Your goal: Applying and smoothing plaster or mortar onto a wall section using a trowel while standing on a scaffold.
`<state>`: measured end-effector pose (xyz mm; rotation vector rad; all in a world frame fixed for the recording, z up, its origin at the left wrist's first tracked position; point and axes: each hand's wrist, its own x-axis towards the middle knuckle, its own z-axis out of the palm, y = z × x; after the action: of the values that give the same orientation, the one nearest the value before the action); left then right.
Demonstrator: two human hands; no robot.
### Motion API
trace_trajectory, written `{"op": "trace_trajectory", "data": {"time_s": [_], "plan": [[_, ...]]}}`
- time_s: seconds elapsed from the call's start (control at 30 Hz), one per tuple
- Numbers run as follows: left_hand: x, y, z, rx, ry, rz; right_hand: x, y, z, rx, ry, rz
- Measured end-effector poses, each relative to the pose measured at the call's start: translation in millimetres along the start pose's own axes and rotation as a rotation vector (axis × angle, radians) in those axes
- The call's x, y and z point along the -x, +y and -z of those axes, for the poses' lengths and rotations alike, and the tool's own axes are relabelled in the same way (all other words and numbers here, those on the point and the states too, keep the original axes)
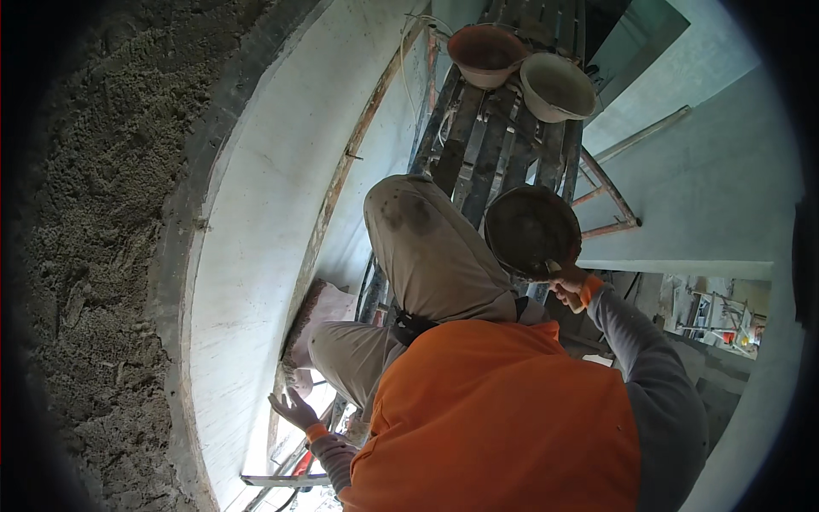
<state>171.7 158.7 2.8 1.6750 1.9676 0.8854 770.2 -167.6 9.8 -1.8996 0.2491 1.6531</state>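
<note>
My right hand [567,288] is closed round the pale handle of a trowel [553,267], at the near rim of a dark round bucket [503,256]. The blade is hard to make out against the dark grey mortar [536,224] inside. My left hand [295,410] is held out low on the left, fingers spread and holding nothing, beside the lower edge of a white wall panel [256,256]. Further left, a rough band of wet-looking grey mortar [94,256] covers the wall surface.
Ahead, a reddish bucket [486,53] and a pale bucket [559,85] stand on the scaffold planks [465,128]. My bent knee [409,213] is between my hands. Rusty scaffold bars [610,192] stick out at right. A lower level shows beyond the planks.
</note>
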Motion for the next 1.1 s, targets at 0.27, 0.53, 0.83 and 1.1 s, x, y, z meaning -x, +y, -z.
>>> {"op": "trace_trajectory", "data": {"time_s": [0.27,0.53,0.83,1.1], "plan": [[-103,71,-24,0.065,-0.086,-0.097,19,29,-5,-0.206,-0.022,0.271],[-211,161,-41,0.337,0.169,0.258,54,37,3,-0.155,-0.026,0.358],[-238,209,-39,0.595,0.25,0.102,117,-32,-26,-0.383,-0.148,0.576],[-267,182,-43,0.396,0.19,-0.001,140,-217,-86,-0.909,-0.416,1.164]]}}
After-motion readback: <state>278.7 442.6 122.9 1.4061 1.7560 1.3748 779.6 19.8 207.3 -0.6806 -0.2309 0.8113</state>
